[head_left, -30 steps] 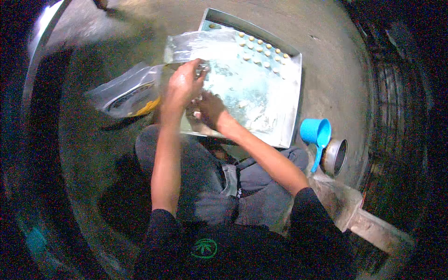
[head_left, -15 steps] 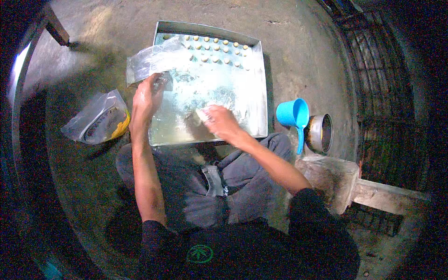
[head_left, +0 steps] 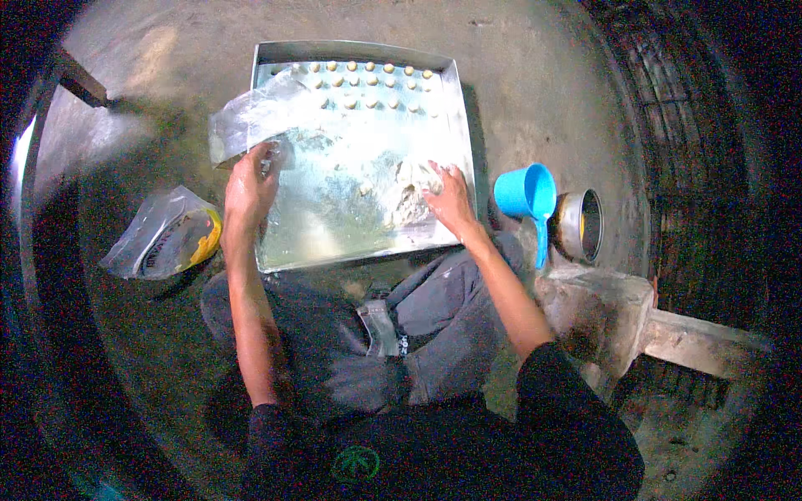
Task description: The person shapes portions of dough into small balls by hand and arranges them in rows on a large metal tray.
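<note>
A shallow metal tray (head_left: 334,242) lies on the floor before my crossed legs, its bottom dusted with white powder. Several small pale dough balls (head_left: 370,82) stand in rows along its far side. At the tray's right, my right hand (head_left: 451,200) has its fingers apart against a crumbly whitish heap (head_left: 409,196) that looks like dough or flour. A clear plastic bag (head_left: 242,121) drapes over the left wall. My left hand (head_left: 251,184) is closed at the bag's lower end, by that wall; its fingertips are partly hidden.
On the floor to the left rests a clear and yellow plastic packet (head_left: 171,234). Right of the tray are a blue dipper (head_left: 525,192) and a round metal pot (head_left: 580,225). A low concrete block (head_left: 597,309) stands close to my right knee.
My right hand has swung from the tray's middle, where it held a small whitish piece, rightward to the crumbly heap, and its fingers have spread. The left hand stays beside the bag.
</note>
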### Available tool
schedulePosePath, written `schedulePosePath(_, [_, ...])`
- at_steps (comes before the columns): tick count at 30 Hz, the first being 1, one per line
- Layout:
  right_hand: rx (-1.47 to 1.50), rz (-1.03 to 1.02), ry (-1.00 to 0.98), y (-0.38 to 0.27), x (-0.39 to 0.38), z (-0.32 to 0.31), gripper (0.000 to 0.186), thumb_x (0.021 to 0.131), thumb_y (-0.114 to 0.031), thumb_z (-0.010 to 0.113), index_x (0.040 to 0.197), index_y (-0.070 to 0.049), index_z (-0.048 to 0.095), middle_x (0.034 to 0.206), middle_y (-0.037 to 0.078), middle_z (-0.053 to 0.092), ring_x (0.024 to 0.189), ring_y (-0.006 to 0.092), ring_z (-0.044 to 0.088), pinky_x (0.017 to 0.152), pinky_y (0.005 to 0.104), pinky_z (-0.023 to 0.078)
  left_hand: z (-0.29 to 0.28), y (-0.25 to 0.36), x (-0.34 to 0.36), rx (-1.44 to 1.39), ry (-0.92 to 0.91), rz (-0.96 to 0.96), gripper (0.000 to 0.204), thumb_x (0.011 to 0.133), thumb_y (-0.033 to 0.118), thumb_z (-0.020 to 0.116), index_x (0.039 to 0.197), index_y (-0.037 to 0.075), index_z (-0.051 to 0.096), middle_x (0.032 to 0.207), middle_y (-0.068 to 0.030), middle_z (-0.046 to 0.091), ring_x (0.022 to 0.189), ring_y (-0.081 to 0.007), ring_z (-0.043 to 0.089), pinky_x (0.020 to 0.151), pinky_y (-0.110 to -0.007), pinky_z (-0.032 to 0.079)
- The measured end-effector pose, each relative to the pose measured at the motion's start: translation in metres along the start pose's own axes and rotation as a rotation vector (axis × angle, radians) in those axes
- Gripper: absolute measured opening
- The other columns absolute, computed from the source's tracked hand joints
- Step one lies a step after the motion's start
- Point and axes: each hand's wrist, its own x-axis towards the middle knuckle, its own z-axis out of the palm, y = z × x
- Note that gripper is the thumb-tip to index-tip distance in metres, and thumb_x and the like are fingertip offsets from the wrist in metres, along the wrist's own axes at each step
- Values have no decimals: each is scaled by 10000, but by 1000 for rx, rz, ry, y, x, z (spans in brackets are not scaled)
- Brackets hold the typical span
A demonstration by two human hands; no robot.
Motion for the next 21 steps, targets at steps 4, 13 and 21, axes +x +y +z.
schedulePosePath(4, [-70, 11, -180, 2, 1, 14, 658, 776, -141, 692, 1379, -96, 430, 1277, 253, 457, 1132, 419, 489, 981, 445, 414, 6, -13, 6, -28, -21, 25, 329, 877, 205, 596, 1161, 38, 597, 1104, -195, 642, 1023, -354, 621, 878, -400, 478])
schedulePosePath(13, [-271, -243, -251, -9, -12, 17, 425, 800, -88, 574, 1224, -65, 564, 1050, 161, 612, 965, 327, 585, 843, 420, 495, 3, -2, 2, 23, -26, -6, 318, 884, 215, 595, 1165, 66, 597, 1094, -175, 651, 1005, -321, 639, 849, -395, 489])
schedulePosePath(21, [-161, -480, -708, 1, -20, -26, 461, 805, -105, 606, 1263, -122, 562, 1135, 160, 603, 1072, 332, 559, 947, 440, 441, 3, -5, 0, -13, -22, 39, 315, 892, 201, 585, 1174, 60, 591, 1085, -193, 649, 967, -323, 644, 844, -392, 487])
